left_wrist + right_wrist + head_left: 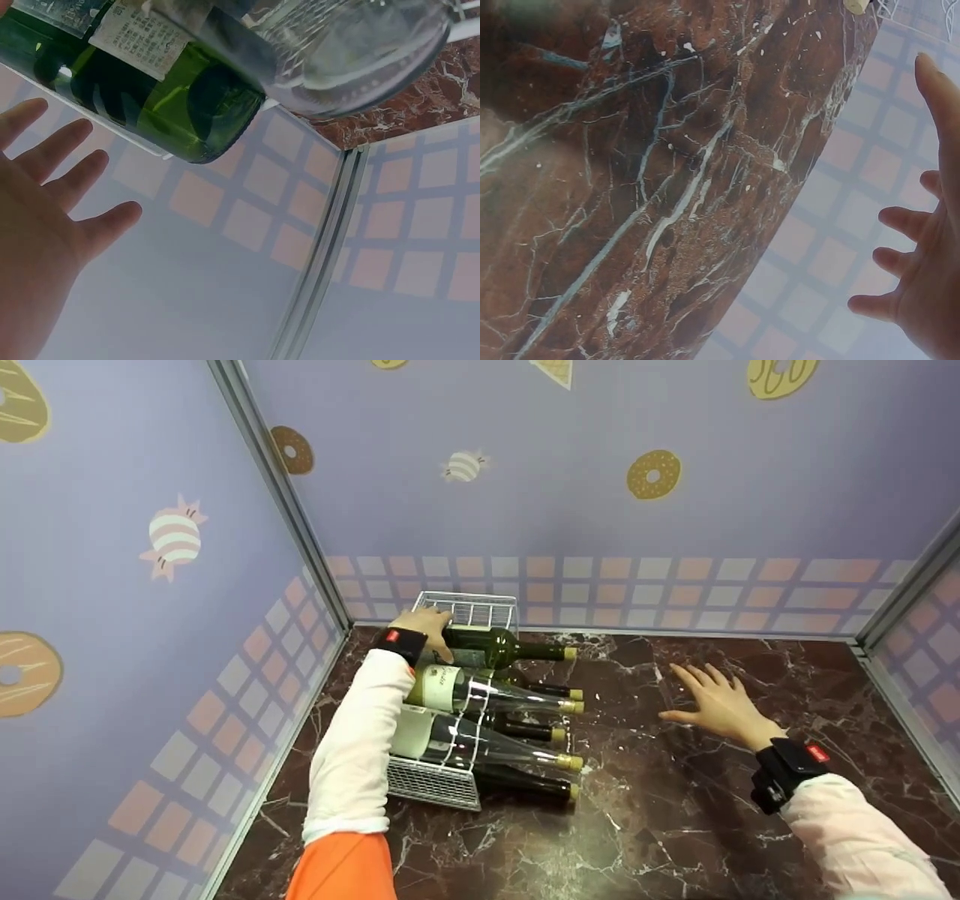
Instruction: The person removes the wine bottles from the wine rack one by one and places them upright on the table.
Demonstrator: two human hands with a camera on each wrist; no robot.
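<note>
A white wire rack [433,786] holds several wine bottles lying on their sides, corked necks toward the right. My left hand [422,624] is at the base end of the rearmost bottle, a dark green one [501,648] with a label. In the left wrist view the fingers of that hand [45,187] are spread apart beside the green glass, not wrapped round it. Nearer me lie two clear bottles with pale labels, one [439,686] in front of the other [414,731]. My right hand [718,706] hovers over the marble surface with fingers spread, holding nothing.
Dark red marble [645,810] forms the work surface. A purple patterned wall [570,510] closes the back, with another panel [97,607] on the left and one on the right. Darker bottle necks [525,784] stick out at a lower level of the rack.
</note>
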